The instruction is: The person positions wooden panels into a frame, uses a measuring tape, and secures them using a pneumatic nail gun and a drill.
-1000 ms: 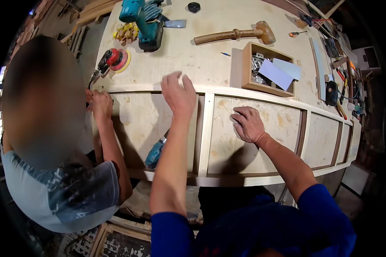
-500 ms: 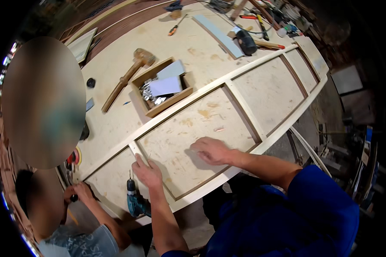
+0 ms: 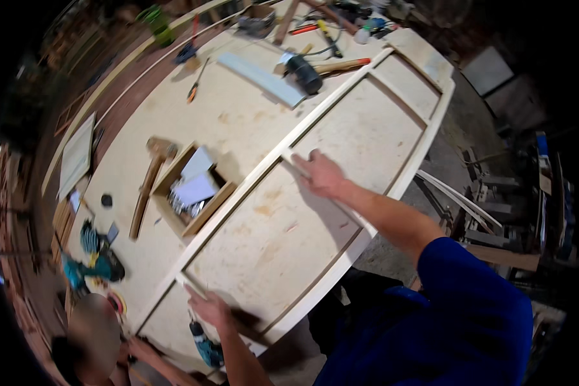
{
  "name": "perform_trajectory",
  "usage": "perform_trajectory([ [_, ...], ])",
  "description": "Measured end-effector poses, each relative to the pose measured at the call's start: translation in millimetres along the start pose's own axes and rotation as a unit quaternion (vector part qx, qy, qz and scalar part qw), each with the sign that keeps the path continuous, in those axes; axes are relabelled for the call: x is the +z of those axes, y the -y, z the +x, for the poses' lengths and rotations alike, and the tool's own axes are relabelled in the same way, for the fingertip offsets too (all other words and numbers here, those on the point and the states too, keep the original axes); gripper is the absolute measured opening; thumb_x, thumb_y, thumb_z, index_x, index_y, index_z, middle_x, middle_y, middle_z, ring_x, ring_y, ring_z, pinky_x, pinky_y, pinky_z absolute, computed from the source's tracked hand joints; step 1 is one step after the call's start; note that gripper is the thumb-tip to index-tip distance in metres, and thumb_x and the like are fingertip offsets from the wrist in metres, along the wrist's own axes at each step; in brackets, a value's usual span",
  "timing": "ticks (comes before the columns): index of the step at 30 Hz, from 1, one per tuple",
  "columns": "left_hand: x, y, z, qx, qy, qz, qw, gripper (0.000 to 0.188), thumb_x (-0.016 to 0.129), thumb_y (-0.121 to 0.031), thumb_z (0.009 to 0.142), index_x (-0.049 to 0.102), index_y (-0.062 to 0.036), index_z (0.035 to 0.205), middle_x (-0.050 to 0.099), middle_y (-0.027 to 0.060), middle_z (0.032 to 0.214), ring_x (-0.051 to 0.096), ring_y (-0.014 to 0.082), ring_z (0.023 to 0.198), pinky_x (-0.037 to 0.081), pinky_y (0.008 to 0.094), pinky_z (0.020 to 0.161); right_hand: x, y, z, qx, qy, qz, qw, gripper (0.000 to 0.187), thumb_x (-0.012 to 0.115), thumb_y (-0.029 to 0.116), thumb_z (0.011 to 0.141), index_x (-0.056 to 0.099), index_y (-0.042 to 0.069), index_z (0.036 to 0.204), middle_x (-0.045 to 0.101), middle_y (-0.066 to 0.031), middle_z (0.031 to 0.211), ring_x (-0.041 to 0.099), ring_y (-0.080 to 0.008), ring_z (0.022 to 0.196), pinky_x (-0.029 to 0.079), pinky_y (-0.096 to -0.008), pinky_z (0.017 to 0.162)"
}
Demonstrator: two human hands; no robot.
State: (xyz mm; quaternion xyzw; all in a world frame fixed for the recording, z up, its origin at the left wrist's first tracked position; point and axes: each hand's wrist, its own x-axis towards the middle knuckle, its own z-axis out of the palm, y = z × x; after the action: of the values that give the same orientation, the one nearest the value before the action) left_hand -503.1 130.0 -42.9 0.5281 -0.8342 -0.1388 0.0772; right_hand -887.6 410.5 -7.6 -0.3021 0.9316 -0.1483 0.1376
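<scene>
A long pale wooden frame with several crosspieces lies across the light tabletop. My left hand is closed over the left crosspiece, fingers on either side near its far end. Further right, my right hand is closed around the middle crosspiece, close to the frame's far rail; the palm hides part of this strip. Below my left hand is a teal and black cordless drill with a bit fitted.
Beyond the frame stand a wooden box of metal hardware, a wooden mallet, a screwdriver and a black-headed mallet. Teal power tools lie at the left. A co-worker's arm reaches in at the lower left.
My right hand has moved from over the panel to the middle crosspiece and closed on it. My left hand stays at the left crosspiece. The view has swung to the right.
</scene>
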Motion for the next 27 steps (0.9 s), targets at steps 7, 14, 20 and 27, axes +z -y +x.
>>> perform_trajectory([
  [7,-14.8,-29.6,-1.8,-0.032,0.038,0.054,0.997,0.076,0.053,-0.013,0.094,0.024,-0.0160,0.164,0.050,0.0246,0.111,0.057,0.0451,0.100,0.046,0.0538,0.089,4.9,2.5,5.1,0.030,0.039,-0.014,0.999,0.065,0.058,0.024,0.098,0.034,0.025,0.158,0.054,-0.0195,0.121,0.058,-0.0361,0.108,0.051,-0.0493,0.090],
  [14,-9.7,-15.7,0.2,-0.025,0.014,0.039,0.999,0.072,0.052,-0.015,0.095,0.028,-0.0155,0.163,0.050,0.0260,0.109,0.056,0.0466,0.098,0.045,0.0550,0.088,10.5,4.1,-1.8,0.002,0.005,-0.018,1.000,0.066,0.060,0.022,0.095,0.037,0.021,0.157,0.057,-0.0180,0.120,0.060,-0.0347,0.107,0.053,-0.0478,0.087],
  [20,-3.0,-28.9,-8.1,-0.003,0.011,0.011,1.000,0.063,0.058,-0.019,0.096,0.041,-0.0077,0.155,0.057,0.0292,0.120,0.057,0.0461,0.110,0.045,0.0593,0.094,14.2,-19.4,-17.8,0.011,0.002,0.007,1.000,0.064,0.058,0.019,0.094,0.040,0.020,0.155,0.057,-0.0181,0.120,0.059,-0.0353,0.110,0.053,-0.0465,0.085],
  [27,17.8,22.1,-10.6,0.049,-0.092,0.030,0.994,0.068,0.058,-0.007,0.091,0.038,-0.0027,0.156,0.054,0.0309,0.129,0.055,0.0489,0.116,0.044,0.0531,0.101,22.7,5.8,-0.5,-0.003,-0.037,0.071,0.997,0.066,0.059,0.014,0.091,0.043,0.021,0.155,0.056,-0.0244,0.125,0.055,-0.0423,0.116,0.050,-0.0513,0.096],
])
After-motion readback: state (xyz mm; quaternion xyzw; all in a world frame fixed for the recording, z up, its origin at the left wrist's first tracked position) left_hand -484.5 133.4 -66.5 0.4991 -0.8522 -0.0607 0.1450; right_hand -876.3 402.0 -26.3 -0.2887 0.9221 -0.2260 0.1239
